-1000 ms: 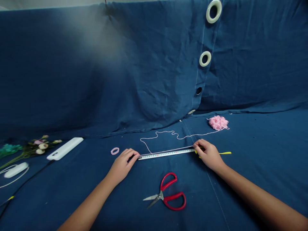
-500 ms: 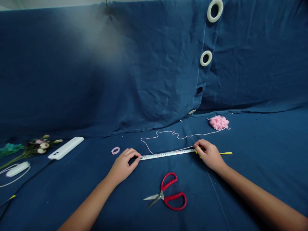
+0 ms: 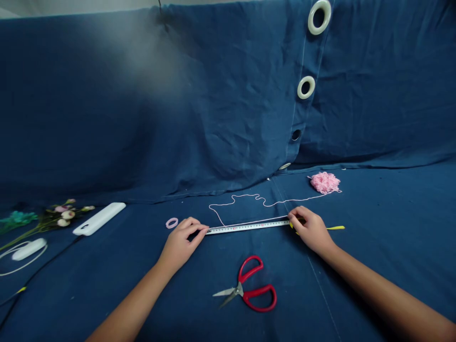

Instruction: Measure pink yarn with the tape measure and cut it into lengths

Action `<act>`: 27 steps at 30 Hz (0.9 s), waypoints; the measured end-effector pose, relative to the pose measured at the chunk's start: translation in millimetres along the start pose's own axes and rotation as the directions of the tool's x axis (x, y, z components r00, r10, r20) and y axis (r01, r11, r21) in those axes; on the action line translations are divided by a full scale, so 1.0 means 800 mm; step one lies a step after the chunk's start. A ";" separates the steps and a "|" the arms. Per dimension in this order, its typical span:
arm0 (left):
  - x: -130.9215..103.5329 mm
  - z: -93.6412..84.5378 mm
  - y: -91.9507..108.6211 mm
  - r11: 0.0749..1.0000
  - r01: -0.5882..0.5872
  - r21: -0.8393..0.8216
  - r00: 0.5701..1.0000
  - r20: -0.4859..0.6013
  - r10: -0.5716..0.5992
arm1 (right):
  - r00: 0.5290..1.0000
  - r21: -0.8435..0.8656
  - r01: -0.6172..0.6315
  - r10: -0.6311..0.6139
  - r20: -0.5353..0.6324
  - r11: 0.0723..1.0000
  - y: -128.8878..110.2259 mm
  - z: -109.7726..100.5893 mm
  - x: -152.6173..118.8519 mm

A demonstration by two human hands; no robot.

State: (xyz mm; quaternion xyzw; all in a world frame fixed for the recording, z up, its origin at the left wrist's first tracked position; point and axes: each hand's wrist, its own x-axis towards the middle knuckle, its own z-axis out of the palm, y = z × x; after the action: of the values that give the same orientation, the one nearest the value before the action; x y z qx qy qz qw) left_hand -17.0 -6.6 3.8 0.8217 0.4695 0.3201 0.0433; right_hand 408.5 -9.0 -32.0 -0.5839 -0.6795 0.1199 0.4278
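In the head view, the left hand (image 3: 181,243) and the right hand (image 3: 310,231) were well apart, each bent with thumb and fingertips brought together. The left was clamped on the near-left end of a white tape measure (image 3: 249,227); the right was closed over its other end, where a yellow strap (image 3: 336,228) projected beyond the palm. Whether a case lay under the right palm could not be told. The tape lay on the blue cloth (image 3: 171,304) between the hands, with a strand of pink yarn (image 3: 256,221) just beside its far edge, running to the right fingertips. As to progress, the strand appeared laid out against the scale, and the alignment was judged nearly complete; no cut was visible, and a slack, wavy length led back to the pink yarn bundle (image 3: 325,182). The reading itself was too small to verify. The tape's long axis ran left to right, its right end slightly farther from the wearer; the yarn alongside followed nearly the same line. Red-handled scissors (image 3: 238,289) lay untouched nearer the wearer, blades parted and pointing left. A small pink ring (image 3: 171,223) lay near the left hand.
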 end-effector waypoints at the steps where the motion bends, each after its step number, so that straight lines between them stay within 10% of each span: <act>1: 0.000 0.001 -0.001 1.000 -0.003 0.020 1.000 -0.010 0.003 | 1.000 0.009 0.002 -0.002 -0.006 1.000 -0.001 0.000 0.000; 27: 0.002 0.000 -0.003 0.987 -0.037 0.158 0.999 -0.003 0.038 | 1.000 -0.036 0.016 -0.016 -0.008 0.999 -0.003 0.000 0.001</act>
State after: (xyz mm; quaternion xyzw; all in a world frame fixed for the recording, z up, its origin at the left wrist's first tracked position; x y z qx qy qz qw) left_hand -18.0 -4.3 3.8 0.8302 0.4781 0.2853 -0.0295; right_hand 406.7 -9.1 -30.1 -0.5866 -0.6843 0.1017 0.4210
